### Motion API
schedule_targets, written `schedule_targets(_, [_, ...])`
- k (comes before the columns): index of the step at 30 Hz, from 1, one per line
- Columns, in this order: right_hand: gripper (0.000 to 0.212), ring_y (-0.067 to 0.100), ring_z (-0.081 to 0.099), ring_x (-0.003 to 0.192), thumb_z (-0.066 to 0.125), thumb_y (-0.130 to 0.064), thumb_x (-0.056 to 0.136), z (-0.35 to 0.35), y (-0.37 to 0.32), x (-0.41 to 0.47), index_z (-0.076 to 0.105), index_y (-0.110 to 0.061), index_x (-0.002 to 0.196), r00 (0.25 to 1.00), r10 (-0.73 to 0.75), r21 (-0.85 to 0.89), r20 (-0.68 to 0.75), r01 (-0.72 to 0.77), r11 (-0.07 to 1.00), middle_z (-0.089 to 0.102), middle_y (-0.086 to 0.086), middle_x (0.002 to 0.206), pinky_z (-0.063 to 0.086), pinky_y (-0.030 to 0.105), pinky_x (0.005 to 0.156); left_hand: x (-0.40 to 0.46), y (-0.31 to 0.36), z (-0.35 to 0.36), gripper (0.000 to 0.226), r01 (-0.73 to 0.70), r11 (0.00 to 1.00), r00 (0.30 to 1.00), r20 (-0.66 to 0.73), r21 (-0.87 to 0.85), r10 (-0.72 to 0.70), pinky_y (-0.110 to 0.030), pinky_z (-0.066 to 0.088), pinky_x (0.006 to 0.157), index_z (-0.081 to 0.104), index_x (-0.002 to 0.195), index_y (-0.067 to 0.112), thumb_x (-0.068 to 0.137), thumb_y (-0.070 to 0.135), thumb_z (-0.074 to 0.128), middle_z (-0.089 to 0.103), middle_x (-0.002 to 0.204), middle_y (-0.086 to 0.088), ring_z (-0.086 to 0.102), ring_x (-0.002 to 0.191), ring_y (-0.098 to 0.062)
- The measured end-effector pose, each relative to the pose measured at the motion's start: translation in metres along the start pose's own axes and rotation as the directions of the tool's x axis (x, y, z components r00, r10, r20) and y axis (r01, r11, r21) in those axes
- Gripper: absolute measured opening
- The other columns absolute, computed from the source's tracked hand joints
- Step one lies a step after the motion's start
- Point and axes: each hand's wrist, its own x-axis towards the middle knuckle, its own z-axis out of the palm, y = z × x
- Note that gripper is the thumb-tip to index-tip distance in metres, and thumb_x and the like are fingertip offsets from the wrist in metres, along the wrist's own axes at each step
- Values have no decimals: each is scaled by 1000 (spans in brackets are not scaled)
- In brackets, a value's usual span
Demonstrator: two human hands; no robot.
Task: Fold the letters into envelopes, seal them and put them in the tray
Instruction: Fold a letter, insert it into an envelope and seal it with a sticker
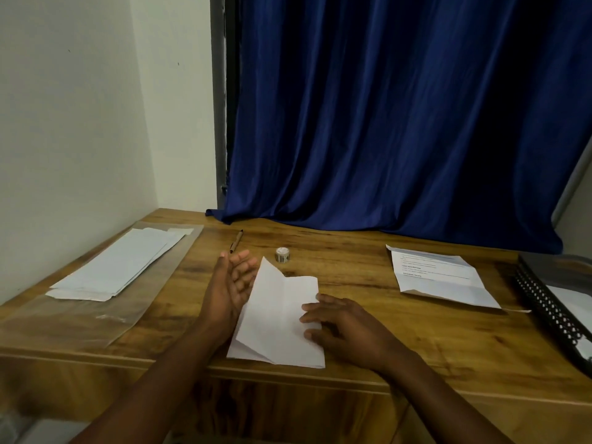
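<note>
A white letter (278, 318) lies partly folded near the front edge of the wooden table (368, 315), its left flap lifted. My left hand (232, 283) is beside that raised flap, palm up and fingers spread, touching its left edge. My right hand (339, 322) rests flat on the letter's right side and presses it down. A stack of white envelopes (125, 264) lies on a clear plastic sleeve at the left. A printed sheet on an envelope (439, 277) lies at the right. The black mesh tray (557, 302) stands at the far right edge.
A brown pen (236, 241) and a small roll of stickers (282, 254) lie behind the letter. A blue curtain (384, 123) hangs down onto the back of the table. A white wall bounds the left side.
</note>
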Motion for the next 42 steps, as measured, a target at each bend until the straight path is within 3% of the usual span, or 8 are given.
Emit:
schedule_targets(3, [45, 1, 30, 147, 44, -61, 100, -1, -4, -7, 58, -42, 139, 999, 5, -112, -34, -9, 994, 47, -21, 153, 20, 31, 121, -3, 9, -5, 31, -174, 945, 981, -29, 275, 189, -37, 52, 101, 59, 128, 31, 108, 42, 38, 63, 132, 8, 62, 122, -16])
schedule_targets(9, [38, 9, 54, 115, 39, -47, 103, -2, -17, -14, 70, -31, 118, 987, 30, -303, -155, -77, 950, 65, -8, 123, 39, 34, 109, -28, 25, -1, 27, -536, 377, 838, 424, 755, 343, -9, 32, 95, 57, 125, 44, 100, 36, 59, 46, 127, 39, 37, 116, 28])
schedule_targets(12, [40, 14, 56, 114, 41, -47, 102, 3, -29, -10, 68, -29, 124, 985, 72, -286, -156, -115, 951, 63, -3, 126, 43, 35, 100, -30, 8, 6, 38, -672, 49, 727, 645, 739, 236, -30, 30, 115, 58, 132, 40, 97, 51, 51, 47, 145, 23, 33, 137, 8])
schedule_targets(16, [42, 15, 61, 110, 36, -43, 96, 9, -42, 1, 70, -30, 119, 980, 66, -242, -190, -112, 964, 64, -3, 122, 45, 39, 95, -36, -16, 17, 74, -625, -185, 776, 629, 758, -43, -52, 15, 124, 44, 150, 31, 86, 59, 19, 37, 162, 5, 24, 153, -21])
schedule_targets(22, [42, 16, 57, 126, 41, -35, 103, 11, -45, 19, 64, -19, 135, 937, 22, -23, -349, -32, 999, 65, 1, 136, 43, 36, 108, -34, -26, 16, 64, -572, -124, 815, 545, 811, -198, -47, -1, 125, 10, 163, 31, 104, 51, 26, 9, 171, 7, 0, 158, -17])
schedule_targets(28, [66, 10, 4, 158, 22, -60, 105, 27, -39, 27, 13, -31, 163, 993, 105, 76, 54, -109, 991, 10, -8, 171, 3, 41, 128, -39, -18, 18, 87, -614, -186, 776, 543, 767, -322, -45, -8, 126, 0, 162, 32, 81, 65, -2, -7, 171, 4, -13, 156, -16])
schedule_targets(33, [80, 10, -5, 157, 17, -75, 97, 17, -4, 17, 5, -31, 164, 976, 187, -108, 112, -176, 979, -1, -9, 171, -1, 39, 127, -36, -23, 17, 64, -590, -241, 801, 520, 771, -297, -46, -3, 127, 3, 163, 26, 107, 53, 17, -5, 171, 6, -10, 156, -13])
schedule_targets(42, [90, 8, 1, 157, 22, -81, 90, 5, 23, -1, 12, -31, 163, 969, 247, -49, 16, -246, 968, 4, -9, 171, 7, 35, 127, -35, -22, 13, 99, -574, -152, 801, 514, 804, -306, -46, -2, 127, 6, 163, 30, 85, 90, 22, -3, 170, 10, -6, 156, -11])
